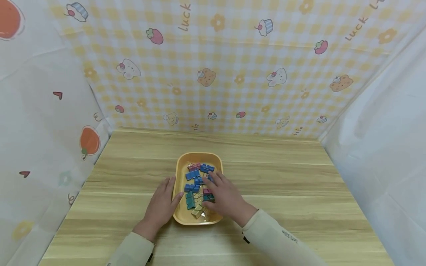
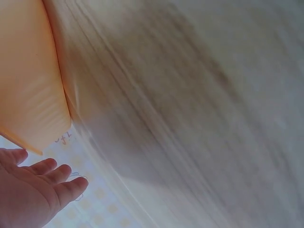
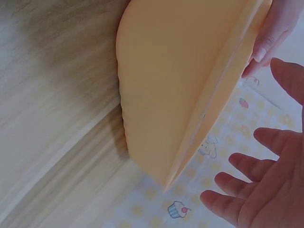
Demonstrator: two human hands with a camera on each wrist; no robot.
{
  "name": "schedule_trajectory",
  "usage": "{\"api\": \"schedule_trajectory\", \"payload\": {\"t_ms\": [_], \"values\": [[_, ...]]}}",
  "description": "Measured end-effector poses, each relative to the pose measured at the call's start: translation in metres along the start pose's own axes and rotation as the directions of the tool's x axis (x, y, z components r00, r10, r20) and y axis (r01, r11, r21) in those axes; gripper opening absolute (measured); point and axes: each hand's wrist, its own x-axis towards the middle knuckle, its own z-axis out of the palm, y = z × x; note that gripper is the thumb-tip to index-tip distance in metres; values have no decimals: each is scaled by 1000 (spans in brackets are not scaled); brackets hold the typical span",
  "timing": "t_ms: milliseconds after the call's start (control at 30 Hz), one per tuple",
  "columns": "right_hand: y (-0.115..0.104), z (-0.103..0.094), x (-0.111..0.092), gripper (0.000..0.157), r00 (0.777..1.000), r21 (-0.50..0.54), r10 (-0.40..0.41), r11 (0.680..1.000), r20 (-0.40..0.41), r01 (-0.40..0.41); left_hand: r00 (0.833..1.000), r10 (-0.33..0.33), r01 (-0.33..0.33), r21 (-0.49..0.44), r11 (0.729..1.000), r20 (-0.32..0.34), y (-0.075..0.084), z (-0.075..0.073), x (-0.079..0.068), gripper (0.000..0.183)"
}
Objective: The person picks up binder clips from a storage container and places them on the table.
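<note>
Clips (image 1: 192, 174) fill the tray (image 1: 182, 217) on the table (image 1: 283, 184)

The orange-yellow tray stands near the middle of the wood-grain table, its longer sides running away from the person. Inside, the clips lie scattered: a pink clip (image 1: 194, 167) and a blue clip (image 1: 207, 168) side by side at the far end, more blue ones below them, a green clip (image 1: 190, 200) toward the near left and a yellow clip (image 1: 198, 211) nearest the person. Others are partly hidden under fingers.

The left hand (image 1: 160, 203) is at the tray's left side, fingers relaxed along the outside and thumb reaching over the rim. The right hand (image 1: 227, 195) reaches across the right rim over the clips, its fingers spread and holding nothing; whether the fingertips touch any clip cannot be told.

Both forearms wear pale sleeves (image 1: 277, 240). Behind the table hangs a yellow-checked cloth (image 1: 233, 55) printed with cupcakes, strawberries and flowers.
</note>
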Motion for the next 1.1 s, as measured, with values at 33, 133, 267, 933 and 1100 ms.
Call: {"api": "schedule_trajectory", "payload": {"t_ms": [33, 133, 267, 933, 1100], "values": [[-1, 1, 0, 75, 1000, -7, -4, 1000, 1, 4, 1000, 1, -1, -4, 1000, 0, 0, 0, 0, 69], [-3, 1, 1, 74, 1000, -18, -12, 1000, 13, 12, 1000, 4, -4, -15, 1000, 1, -1, 0, 0, 69], [-8, -2, 2, 71, 999, -1, -18, 1000, 46, 19, 1000, -3, 4, -39, 999, 7, -2, 0, 0, 68], [-26, -9, 16, 62, 975, -91, -87, 990, 207, 108, 998, -43, 50, -151, 987, 50, -2, 0, 1, 68], [-28, -10, 19, 59, 965, -121, -103, 983, 240, 135, 997, -47, 55, -158, 986, 57, 0, -1, 0, 67]]}}
